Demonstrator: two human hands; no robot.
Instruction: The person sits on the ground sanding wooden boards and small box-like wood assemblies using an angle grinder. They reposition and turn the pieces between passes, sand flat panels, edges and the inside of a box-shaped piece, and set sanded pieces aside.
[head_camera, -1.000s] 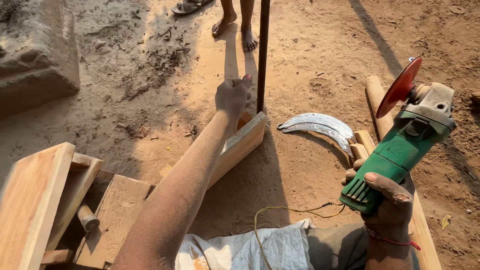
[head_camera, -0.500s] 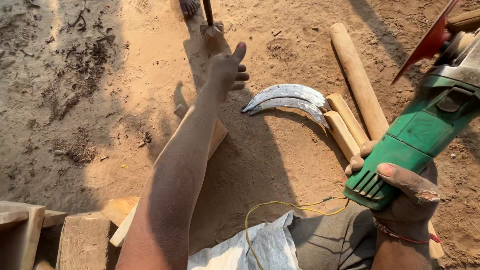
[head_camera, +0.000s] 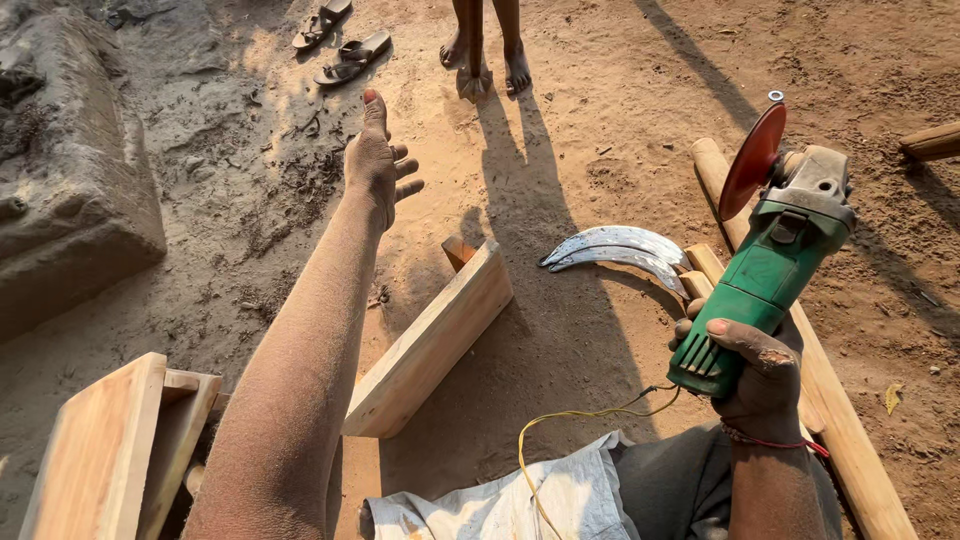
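Plainly, the right hand (head_camera: 762, 372) was closed around the green body of an angle grinder (head_camera: 770, 270), gripping it near the tail where the yellow cord (head_camera: 560, 425) left it, and it held the tool tilted up toward one o'clock so that the red disc (head_camera: 752, 160) stood clear of the ground, the legs and the timber. The left hand (head_camera: 378, 160) was open and empty — fingers loosely spread, thumb raised — with the arm stretched out toward eleven o'clock, touching nothing; the thing nearest to it was the pale wooden block (head_camera: 432, 342) lying aslant on the dirt at about six o'clock from the palm. Two curved steel blades (head_camera: 620, 252) lay nested one against the other at about nine o'clock from the grinder, their butts next to a short squared stick (head_camera: 700, 272), which seemed a sensible spot within reach of the tool. One long round pole (head_camera: 830, 420) ran under the grinder. At the lower left stood a stack of planed boards (head_camera: 95, 455), at least two, on edge. At twelve o'clock another person's two bare feet (head_camera: 490, 60) stood on the sand, and two sandals (head_camera: 345, 40) lay apart from them toward ten o'clock — one pair, by the look of it.
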